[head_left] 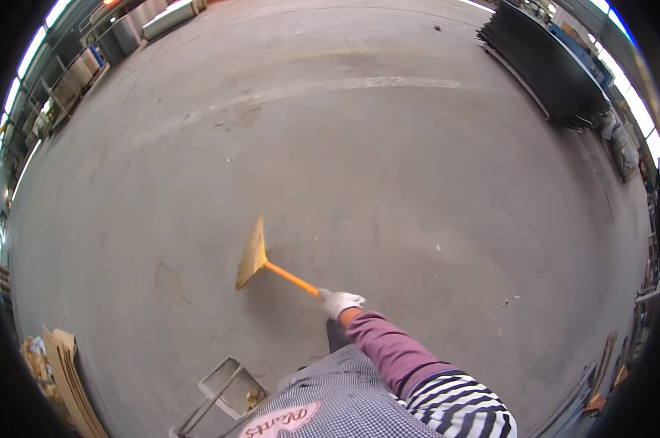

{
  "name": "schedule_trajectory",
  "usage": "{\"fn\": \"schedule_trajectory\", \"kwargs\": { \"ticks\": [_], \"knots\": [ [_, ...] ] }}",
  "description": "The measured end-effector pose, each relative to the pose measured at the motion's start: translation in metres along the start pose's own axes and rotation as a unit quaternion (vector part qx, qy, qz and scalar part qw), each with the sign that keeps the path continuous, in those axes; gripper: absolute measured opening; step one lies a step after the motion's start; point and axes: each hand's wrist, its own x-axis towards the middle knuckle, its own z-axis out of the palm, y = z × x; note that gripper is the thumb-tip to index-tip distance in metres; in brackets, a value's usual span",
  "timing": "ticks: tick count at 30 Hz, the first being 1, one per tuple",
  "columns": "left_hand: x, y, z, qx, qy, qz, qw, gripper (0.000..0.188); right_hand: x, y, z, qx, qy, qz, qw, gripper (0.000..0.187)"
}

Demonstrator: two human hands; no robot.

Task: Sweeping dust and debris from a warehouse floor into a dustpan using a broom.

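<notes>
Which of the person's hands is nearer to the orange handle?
Right. The gloved right hand grips the orange handle; the left hand is out of view, so its exact place cannot be told.

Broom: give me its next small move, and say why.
Probably swing the broom rightward, low over the floor: the right hand holds its orange handle, and a small pale scrap lies to the right of its yellow head, apart from it.

Warehouse-like industrial setting: wide grey floor (432, 168), stacked black sheets (545, 69), big pale roll (171, 19).
</notes>
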Motion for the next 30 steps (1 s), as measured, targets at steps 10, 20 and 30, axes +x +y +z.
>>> {"fn": "schedule_trajectory", "kwargs": {
  "ticks": [10, 20, 30],
  "knots": [
    [-0.076, -0.045, -0.239, 0.026, -0.043, 0.014, 0.999, 0.032, -0.313, 0.221, 0.154, 0.018, 0.033, 0.193, 0.981, 0.045],
    [-0.107, -0.273, -0.596, 0.183, -0.165, 0.122, 0.961, 0.032, -0.939, 0.617, 0.555, 0.061, 0.068, 0.467, 0.88, 0.039],
    [-0.157, -0.686, -1.402, 0.099, -0.159, 0.272, 0.944, 0.036, -1.593, 1.078, 1.238, 0.137, 0.171, 0.565, 0.795, 0.037]
  ]
}}
